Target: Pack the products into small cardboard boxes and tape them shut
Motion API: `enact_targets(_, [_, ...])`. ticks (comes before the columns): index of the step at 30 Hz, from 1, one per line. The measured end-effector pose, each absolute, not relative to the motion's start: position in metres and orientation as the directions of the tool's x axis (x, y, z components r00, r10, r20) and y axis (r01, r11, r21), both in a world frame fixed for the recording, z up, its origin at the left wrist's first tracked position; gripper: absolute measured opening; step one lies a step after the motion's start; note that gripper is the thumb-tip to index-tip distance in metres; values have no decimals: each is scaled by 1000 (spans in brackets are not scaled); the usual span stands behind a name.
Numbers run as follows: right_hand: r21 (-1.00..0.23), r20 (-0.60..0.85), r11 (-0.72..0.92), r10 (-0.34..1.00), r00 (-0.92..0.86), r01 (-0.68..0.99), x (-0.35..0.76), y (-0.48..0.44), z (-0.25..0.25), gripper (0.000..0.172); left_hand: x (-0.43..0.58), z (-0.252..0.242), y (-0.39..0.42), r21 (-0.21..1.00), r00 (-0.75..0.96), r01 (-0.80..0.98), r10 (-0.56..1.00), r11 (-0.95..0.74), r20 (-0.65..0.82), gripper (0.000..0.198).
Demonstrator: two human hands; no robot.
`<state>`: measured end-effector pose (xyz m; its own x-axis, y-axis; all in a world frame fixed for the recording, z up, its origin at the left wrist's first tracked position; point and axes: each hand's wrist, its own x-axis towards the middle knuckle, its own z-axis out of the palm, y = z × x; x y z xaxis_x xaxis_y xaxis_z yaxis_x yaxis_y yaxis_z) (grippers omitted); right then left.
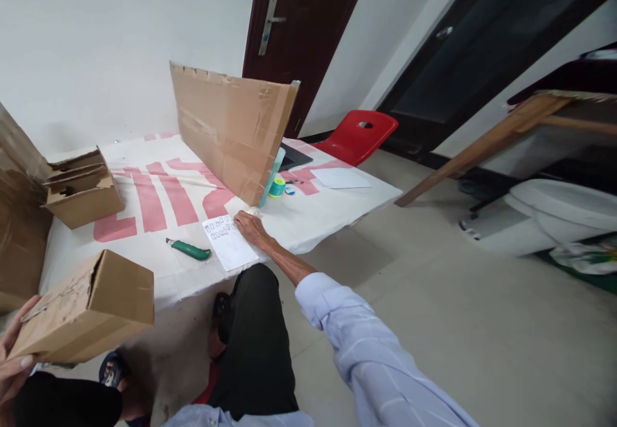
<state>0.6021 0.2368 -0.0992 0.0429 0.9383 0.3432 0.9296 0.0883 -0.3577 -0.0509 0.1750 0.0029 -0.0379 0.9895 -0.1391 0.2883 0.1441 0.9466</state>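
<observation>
My left hand grips one end of a brown cardboard box, with fingers along its top and thumb below. The box is tilted above my lap, near the table's front edge. My right hand rests on the table with its fingers curled together, at the upper right corner of a white paper sheet with rows of small dark marks. Something whitish and clear shows just behind those fingers; what they pinch, if anything, is hidden. Left of the sheet lies a green utility knife, its blade end pointing left.
A large cardboard panel stands upright across the table. Beside it sit a green tape roll and a white sheet. An open cardboard box stands at left. A red chair is behind the table.
</observation>
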Motion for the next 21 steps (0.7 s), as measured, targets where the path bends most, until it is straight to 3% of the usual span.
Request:
enact_targets(3, [-326,312,79,950,28,942,602,241,-101,29,-48,4,174,966,-54,209,988,151,-143,110])
enact_targets(11, [-260,237,62,971,2,964,602,244,-101,27,-32,15,166,967,-46,214,990,140,-133,113])
enact_targets(21, [-265,186,62,983,-12,962,599,246,-95,28,-45,8,172,961,-53,223,986,166,-158,115])
